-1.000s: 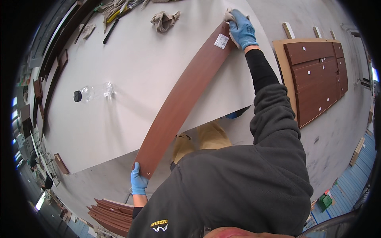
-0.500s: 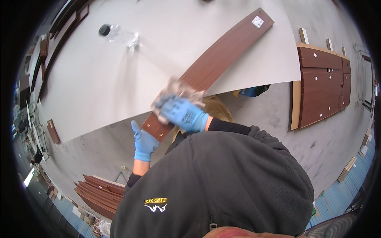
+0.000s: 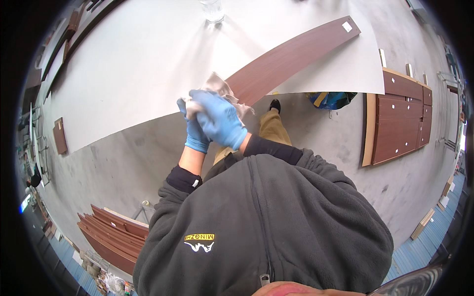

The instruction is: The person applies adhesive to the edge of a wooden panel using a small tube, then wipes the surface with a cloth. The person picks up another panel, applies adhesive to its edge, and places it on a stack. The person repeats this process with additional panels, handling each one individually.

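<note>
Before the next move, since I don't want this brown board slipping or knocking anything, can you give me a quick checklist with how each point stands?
1. Right hand has the cloth: ok, bunched under its fingers.
2. Left hand grips the near end of the board: cannot tell, the right hand and cloth hide it.
3. Far end of the board over the white table: ok.
4. Clear bottle apart from the board: ok, there is a gap.
5. Bottle capped: cannot tell, its top is out of view.
</note>
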Motion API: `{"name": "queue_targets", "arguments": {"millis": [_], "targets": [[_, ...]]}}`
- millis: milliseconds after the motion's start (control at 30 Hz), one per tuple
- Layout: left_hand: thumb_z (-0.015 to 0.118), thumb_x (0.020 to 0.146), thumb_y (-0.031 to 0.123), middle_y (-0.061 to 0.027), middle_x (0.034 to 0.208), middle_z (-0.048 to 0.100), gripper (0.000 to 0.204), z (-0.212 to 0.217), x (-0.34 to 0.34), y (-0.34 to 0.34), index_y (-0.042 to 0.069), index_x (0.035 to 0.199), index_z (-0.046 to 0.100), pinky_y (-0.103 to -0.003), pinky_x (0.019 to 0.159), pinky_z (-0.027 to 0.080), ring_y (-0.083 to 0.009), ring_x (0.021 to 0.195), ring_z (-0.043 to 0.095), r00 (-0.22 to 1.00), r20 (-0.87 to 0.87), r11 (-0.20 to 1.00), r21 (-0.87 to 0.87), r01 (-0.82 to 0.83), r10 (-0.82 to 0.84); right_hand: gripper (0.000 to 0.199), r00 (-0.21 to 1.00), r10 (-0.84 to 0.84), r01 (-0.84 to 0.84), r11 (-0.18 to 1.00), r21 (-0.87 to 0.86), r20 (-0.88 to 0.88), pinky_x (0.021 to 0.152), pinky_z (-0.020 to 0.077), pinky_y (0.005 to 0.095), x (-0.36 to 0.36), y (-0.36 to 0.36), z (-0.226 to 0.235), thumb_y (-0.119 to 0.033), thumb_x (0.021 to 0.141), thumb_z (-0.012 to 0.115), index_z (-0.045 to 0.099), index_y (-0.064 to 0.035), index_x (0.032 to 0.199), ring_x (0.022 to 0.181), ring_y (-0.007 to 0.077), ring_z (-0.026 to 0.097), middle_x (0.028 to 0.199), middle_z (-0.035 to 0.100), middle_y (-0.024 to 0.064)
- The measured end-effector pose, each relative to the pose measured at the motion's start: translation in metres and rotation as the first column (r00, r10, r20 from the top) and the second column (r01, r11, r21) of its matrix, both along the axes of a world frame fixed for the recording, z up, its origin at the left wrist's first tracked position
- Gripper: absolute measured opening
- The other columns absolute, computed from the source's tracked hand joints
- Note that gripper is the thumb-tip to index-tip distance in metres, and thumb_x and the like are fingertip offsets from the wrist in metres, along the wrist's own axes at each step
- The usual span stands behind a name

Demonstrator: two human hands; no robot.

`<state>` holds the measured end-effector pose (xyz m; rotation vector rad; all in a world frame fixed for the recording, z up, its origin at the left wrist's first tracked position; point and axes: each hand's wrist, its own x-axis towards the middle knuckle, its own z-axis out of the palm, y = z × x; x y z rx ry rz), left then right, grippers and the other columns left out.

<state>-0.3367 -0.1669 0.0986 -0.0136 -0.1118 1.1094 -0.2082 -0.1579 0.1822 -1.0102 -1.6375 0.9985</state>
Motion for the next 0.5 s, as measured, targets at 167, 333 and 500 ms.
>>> {"name": "queue_targets", "arguments": {"millis": [167, 333, 500], "targets": [[0.046, 0.084, 0.091, -0.0138, 0.169, 0.030, 0.119, 0.012, -0.004, 0.003, 0.006, 0.164, 0.025, -0.051, 0.126, 0.025, -0.0332, 0.153, 0.033, 0.978, 0.159, 0.987, 0.112, 0.115, -0.132, 0.022, 0.767, -0.191, -0.134, 0.886, -0.444, -0.612, 0.076, 0.0539, 0.0228, 0.020, 0.034, 0.018, -0.018, 0.109, 0.054, 0.071, -0.0041, 0.114, 0.087, 0.0058, 0.061, 0.100, 0.068, -0.0030], [0.046, 0.074, 0.100, -0.0151, 0.173, 0.021, 0.136, 0.048, 0.003, 0.007, 0.004, 0.166, 0.016, -0.054, 0.128, 0.020, -0.0359, 0.156, 0.026, 0.991, 0.067, 0.987, -0.098, 0.123, -0.117, 0.017, 0.870, -0.488, 0.480, 0.804, 0.352, -0.071, 0.088, 0.0570, 0.0346, 0.085, 0.086, 0.023, -0.013, 0.101, 0.059, 0.070, -0.0072, 0.113, 0.104, 0.0248, 0.070, 0.109, 0.073, 0.0109], [0.050, 0.077, 0.096, -0.0186, 0.167, 0.030, 0.127, 0.033, -0.003, 0.006, 0.005, 0.163, 0.026, -0.051, 0.127, 0.024, -0.0338, 0.153, 0.032, 0.994, 0.007, 0.986, -0.125, 0.107, -0.107, 0.028, 0.836, -0.384, 0.114, 0.820, 0.561, 0.391, 0.085, 0.0538, 0.0443, 0.042, 0.049, -0.005, -0.009, 0.081, 0.067, 0.068, -0.0116, 0.108, 0.096, 0.0317, 0.067, 0.110, 0.067, 0.0134]]}}
